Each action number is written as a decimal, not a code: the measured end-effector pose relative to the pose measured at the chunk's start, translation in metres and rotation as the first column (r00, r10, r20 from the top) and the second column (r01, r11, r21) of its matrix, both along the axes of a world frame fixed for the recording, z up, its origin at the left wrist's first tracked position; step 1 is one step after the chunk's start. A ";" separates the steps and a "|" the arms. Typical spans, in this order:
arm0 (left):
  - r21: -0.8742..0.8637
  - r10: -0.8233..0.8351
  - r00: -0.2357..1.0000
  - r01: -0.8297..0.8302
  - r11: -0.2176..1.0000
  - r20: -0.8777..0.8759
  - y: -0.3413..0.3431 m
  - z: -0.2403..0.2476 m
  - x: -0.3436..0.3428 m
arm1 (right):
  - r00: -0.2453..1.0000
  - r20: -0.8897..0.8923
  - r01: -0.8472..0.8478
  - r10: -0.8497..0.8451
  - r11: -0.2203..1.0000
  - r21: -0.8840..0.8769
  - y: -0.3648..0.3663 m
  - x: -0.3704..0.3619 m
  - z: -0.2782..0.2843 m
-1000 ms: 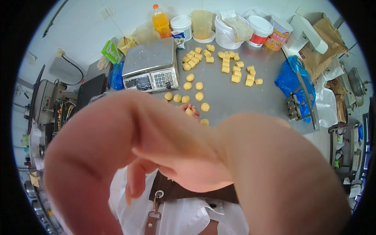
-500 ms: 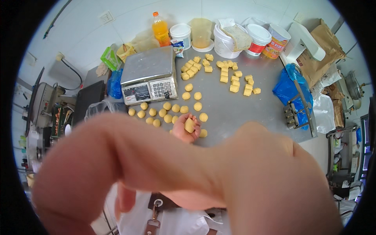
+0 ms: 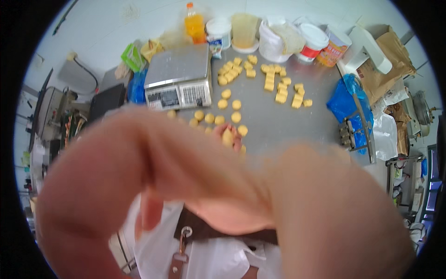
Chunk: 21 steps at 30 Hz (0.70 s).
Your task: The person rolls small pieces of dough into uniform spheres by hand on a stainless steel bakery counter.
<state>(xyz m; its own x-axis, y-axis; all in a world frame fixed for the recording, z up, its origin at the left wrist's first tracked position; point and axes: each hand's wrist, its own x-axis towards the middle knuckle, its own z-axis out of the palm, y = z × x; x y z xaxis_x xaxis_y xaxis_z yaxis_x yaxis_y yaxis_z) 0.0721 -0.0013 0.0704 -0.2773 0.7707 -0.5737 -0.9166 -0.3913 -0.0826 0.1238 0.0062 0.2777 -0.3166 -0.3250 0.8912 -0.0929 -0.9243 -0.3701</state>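
My left hand [image 3: 236, 140] is cupped palm up low over the table, its fingers curled round a yellow dough piece [image 3: 227, 137]. Most of this hand is hidden behind my right hand [image 3: 325, 209], which looms very close and blurred across the lower picture. What its fingers do cannot be made out. Around my left hand lie several round dough balls [image 3: 236, 117], some covered by the blurred hand. Farther off sit two groups of cut dough chunks, one at the back middle [image 3: 230, 70] and one to its right [image 3: 269, 83].
A digital scale [image 3: 179, 69] stands at the left of the metal table [image 3: 297, 130]. Along the wall are an orange bottle [image 3: 194, 25], a beige jug [image 3: 244, 29], white buckets [image 3: 313, 37] and a can [image 3: 333, 49]. Blue plastic [image 3: 346, 100] and a metal tool [image 3: 347, 135] lie at the right edge.
The whole view has tilted, so the table and its things sit a little higher and farther right. My blurred right hand covers more of my left hand and of the nearest dough balls.
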 end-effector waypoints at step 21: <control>0.312 0.079 0.926 0.043 0.949 -0.370 0.037 0.014 0.001 | -0.073 -0.715 0.817 -0.695 -0.453 0.357 0.121 -0.015 -0.148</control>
<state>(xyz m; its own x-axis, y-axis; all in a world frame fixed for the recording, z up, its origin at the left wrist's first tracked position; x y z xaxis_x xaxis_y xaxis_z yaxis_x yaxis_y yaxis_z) 0.0729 0.0360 0.0842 -0.4390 0.8842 -0.1595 -0.8964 -0.4190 0.1448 0.1093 0.1273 0.1298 -0.7521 -0.1302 0.6460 -0.5367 0.6899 -0.4858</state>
